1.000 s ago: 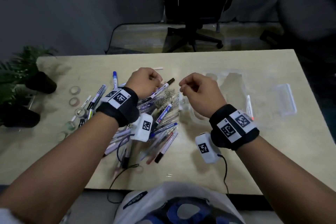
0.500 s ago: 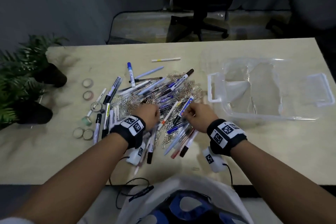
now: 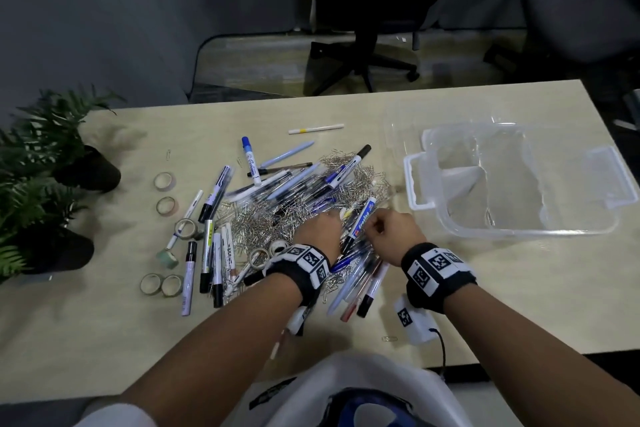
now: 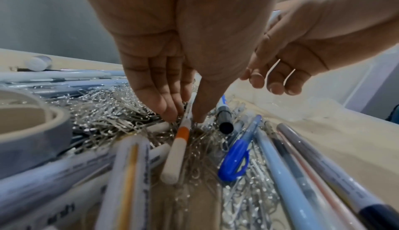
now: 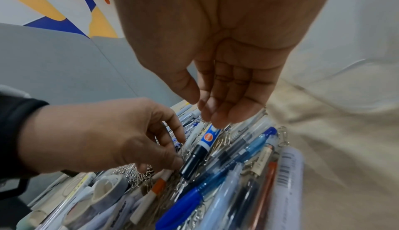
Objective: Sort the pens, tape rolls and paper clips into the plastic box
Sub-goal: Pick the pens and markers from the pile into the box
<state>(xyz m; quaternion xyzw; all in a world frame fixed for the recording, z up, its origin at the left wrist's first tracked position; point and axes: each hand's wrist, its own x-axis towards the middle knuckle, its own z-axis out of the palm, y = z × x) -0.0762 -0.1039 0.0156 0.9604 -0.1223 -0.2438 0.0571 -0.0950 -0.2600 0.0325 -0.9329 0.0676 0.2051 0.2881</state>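
Note:
A heap of pens (image 3: 294, 184) and silver paper clips (image 3: 263, 218) covers the table's middle. My left hand (image 3: 325, 222) reaches into its near side. Its thumb and fingertips (image 4: 170, 114) pinch a white pen with an orange band (image 4: 180, 141). My right hand (image 3: 377, 229) hovers close beside it, fingers loosely curled and holding nothing, just above a blue-labelled marker (image 5: 207, 140). Tape rolls (image 3: 165, 180) lie left of the heap, and one grey roll (image 4: 32, 131) sits by my left hand. The clear plastic box (image 3: 415, 184) stands to the right.
Two potted ferns (image 3: 45, 163) stand at the table's left edge. A lone white pen (image 3: 315, 129) lies behind the heap. A stray paper clip (image 3: 389, 339) lies near the front edge. An office chair (image 3: 363, 45) stands beyond the table.
Both hands came down from above the table into the near side of the pile. Over the last half second they have stayed there, close together.

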